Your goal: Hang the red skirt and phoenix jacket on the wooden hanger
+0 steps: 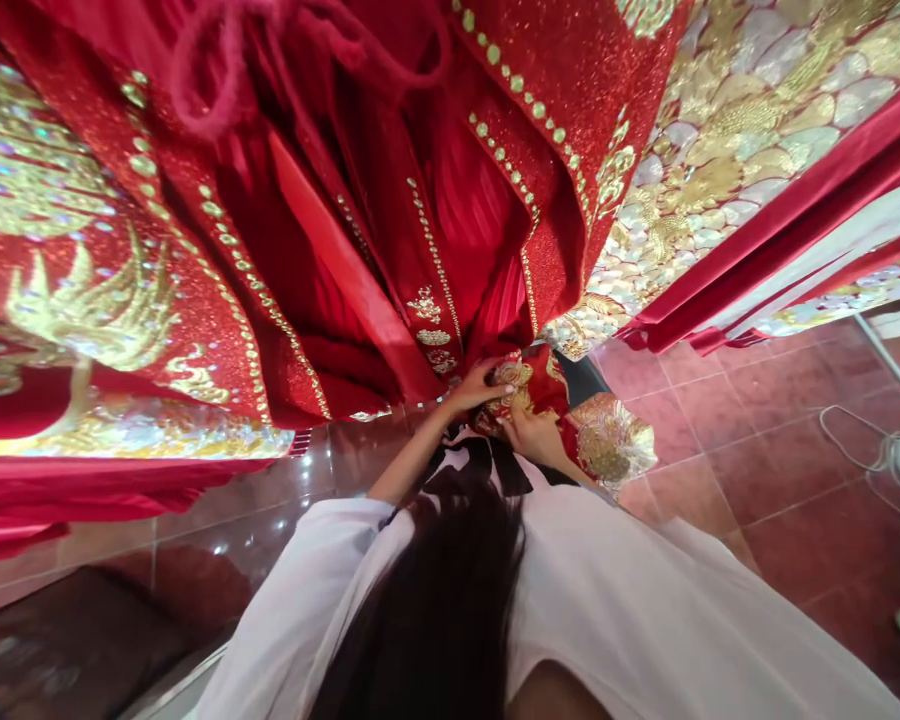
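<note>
Close in front of my body, both hands are on a bunched piece of red fabric with gold embroidery (521,375). My left hand (477,388) comes in from the left, its fingers bent over the fabric's edge. From the right, my right hand (537,434) grips the lower part, thumb on top and the other fingers partly hidden. A gold, sequined end of cloth (616,440) sticks out past my right wrist. Just beyond my hands hang the folds of a red garment (427,290) with lines of gold studs.
Glittering red cloth with gold embroidery (90,300) spreads at left. A panel of gold and silver scales (727,130) hangs at right. Below is a reddish tiled floor (780,460), with a white cable (855,455) at far right. A dark box-like object (82,640) lies at lower left.
</note>
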A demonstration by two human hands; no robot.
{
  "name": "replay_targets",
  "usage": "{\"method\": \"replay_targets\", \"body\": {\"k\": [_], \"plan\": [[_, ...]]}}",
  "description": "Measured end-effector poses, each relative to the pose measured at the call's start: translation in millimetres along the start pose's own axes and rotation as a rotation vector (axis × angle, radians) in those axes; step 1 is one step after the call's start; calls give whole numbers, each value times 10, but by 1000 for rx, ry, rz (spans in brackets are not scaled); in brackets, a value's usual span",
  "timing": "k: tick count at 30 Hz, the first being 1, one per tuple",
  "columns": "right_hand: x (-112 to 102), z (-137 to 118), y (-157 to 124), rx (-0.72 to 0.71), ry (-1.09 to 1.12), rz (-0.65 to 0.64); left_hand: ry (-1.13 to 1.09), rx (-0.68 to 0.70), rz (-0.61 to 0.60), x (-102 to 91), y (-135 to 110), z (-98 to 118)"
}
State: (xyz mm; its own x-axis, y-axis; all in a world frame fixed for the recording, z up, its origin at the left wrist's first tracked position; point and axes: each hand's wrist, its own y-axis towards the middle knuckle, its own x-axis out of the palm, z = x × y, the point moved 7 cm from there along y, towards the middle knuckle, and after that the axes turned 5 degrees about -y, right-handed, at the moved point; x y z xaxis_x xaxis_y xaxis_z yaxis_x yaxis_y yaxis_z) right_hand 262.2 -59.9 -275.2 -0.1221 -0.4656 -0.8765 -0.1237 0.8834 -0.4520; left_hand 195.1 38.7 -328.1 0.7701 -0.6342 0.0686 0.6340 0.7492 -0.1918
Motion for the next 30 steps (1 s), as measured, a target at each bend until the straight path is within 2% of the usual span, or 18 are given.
{"method": "replay_targets", "body": {"k": [2, 4, 5, 7, 9, 10, 11, 12, 14, 16, 17, 18, 22, 25, 27, 28, 30], "plan": [[-40, -121, -26, -78, -4, -25, -37, -17, -49, -71, -139, 116], [-198, -98, 14, -174, 69, -22, -100, -28, -46, -175, -331, 251], [-343, -48, 53, -227, 141, 12, -132, -20, -33, -225, -440, 346], [-769, 89, 152, -298, 297, 177, -140, 25, -54, -261, -669, 614], [-1238, 108, 243, -395, 365, 362, 3, 112, -186, -166, -892, 975], [-1419, -1, 282, -511, 370, 381, 124, 178, -272, -86, -1000, 1172], [-1540, -181, 312, -666, 366, 328, 244, 260, -345, -8, -1102, 1367], [-1596, -402, 323, -841, 358, 202, 342, 342, -403, 61, -1194, 1545], [-1568, -799, 286, -1115, 333, -188, 453, 471, -464, 143, -1331, 1819], [-1496, -995, 226, -1214, 270, -526, 455, 508, -451, 139, -1389, 1961], [-1484, -1018, 220, -1210, 236, -606, 440, 495, -414, 109, -1388, 1987], [-1492, -1007, 230, -1187, 205, -625, 422, 472, -362, 68, -1374, 1996], [-1637, -818, 323, -1080, 177, -477, 422, 417, -160, -67, -1293, 2015], [-1721, -732, 395, -1041, 212, -432, 530, 418, -81, -129, -1240, 2084], [-1808, -709, 443, -1004, 163, -342, 648, 387, 29, -243, -1227, 2134], [-1909, -696, 458, -970, 121, -224, 708, 371, 106, -321, -1247, 2168], [-2265, -657, 383, -877, 41, 152, 809, 346, 309, -508, -1374, 2264]]}}
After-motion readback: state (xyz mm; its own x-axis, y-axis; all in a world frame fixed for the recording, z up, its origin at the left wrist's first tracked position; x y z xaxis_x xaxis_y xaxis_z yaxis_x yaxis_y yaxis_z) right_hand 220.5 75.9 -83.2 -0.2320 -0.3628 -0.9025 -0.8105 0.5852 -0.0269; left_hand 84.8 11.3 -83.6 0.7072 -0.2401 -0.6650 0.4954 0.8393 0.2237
